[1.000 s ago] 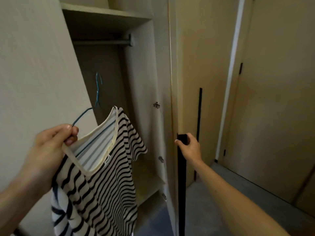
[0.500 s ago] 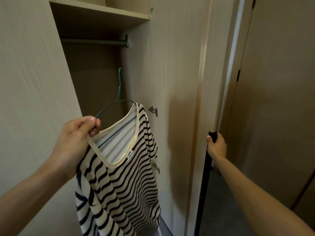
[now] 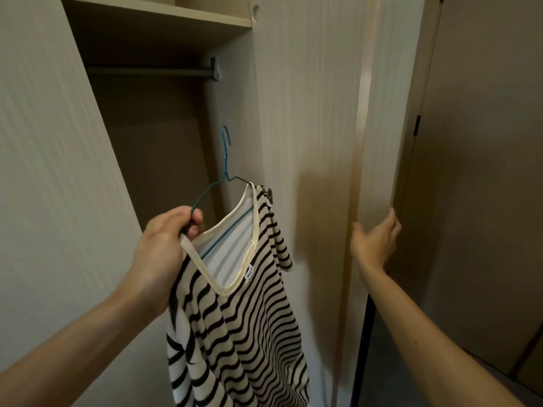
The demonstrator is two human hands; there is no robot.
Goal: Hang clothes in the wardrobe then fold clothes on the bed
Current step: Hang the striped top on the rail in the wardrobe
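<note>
A cream shirt with black stripes (image 3: 241, 318) hangs on a blue wire hanger (image 3: 224, 160). My left hand (image 3: 164, 245) grips the hanger's left shoulder together with the shirt's neckline, in front of the open wardrobe. The hanger's hook points up, well below the dark hanging rail (image 3: 152, 71). My right hand (image 3: 376, 242) is spread with straight fingers against the edge of the open wardrobe door (image 3: 317, 142), holding nothing.
A shelf (image 3: 158, 16) spans the wardrobe above the rail. The left wardrobe panel (image 3: 53, 171) stands close beside my left arm. A second closed door (image 3: 484, 171) fills the right side. A metal hinge (image 3: 268, 194) juts from the open door behind the shirt.
The wardrobe door has swung further open to the right. My right hand has let go of the black handle and now lies flat on the door's edge. The shirt has moved up and right.
</note>
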